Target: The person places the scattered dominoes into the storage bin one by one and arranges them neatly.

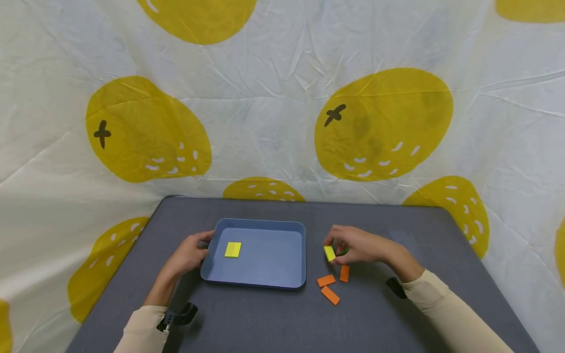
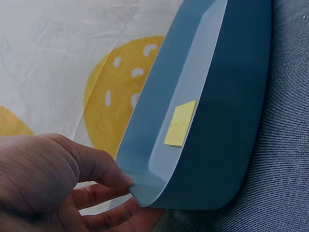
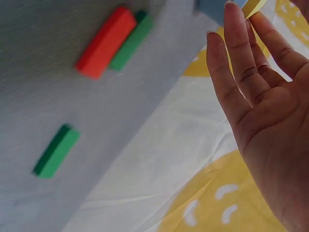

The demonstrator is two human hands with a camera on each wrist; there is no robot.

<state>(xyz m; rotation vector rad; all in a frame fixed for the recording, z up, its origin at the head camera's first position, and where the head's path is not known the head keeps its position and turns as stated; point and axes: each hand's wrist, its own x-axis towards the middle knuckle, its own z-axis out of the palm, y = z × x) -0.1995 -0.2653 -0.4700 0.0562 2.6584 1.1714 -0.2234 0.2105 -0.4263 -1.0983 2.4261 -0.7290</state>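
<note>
A shallow blue-grey tray (image 1: pixel 270 257) lies on the dark table, left of centre. Inside it, toward the left, two yellow blocks (image 1: pixel 233 249) lie flat side by side. My left hand (image 1: pixel 189 252) grips the tray's left edge; the left wrist view has the thumb on the rim and fingers outside and below. To the right of the tray, my right hand (image 1: pixel 359 243) pinches another yellow block (image 1: pixel 329 253) between thumb and fingertips, above the table. A green block (image 1: pixel 345 251) shows partly behind that hand. In the right wrist view, the held yellow block (image 3: pixel 253 7) is cut off at the top.
Three orange blocks (image 1: pixel 326 280) lie loosely grouped near the tray's right side. The right wrist view shows a red-orange block (image 3: pixel 106 43) beside one green block, and a separate green block (image 3: pixel 55 152). A lemon-patterned cloth (image 1: pixel 265 127) hangs behind the table (image 1: pixel 265 323).
</note>
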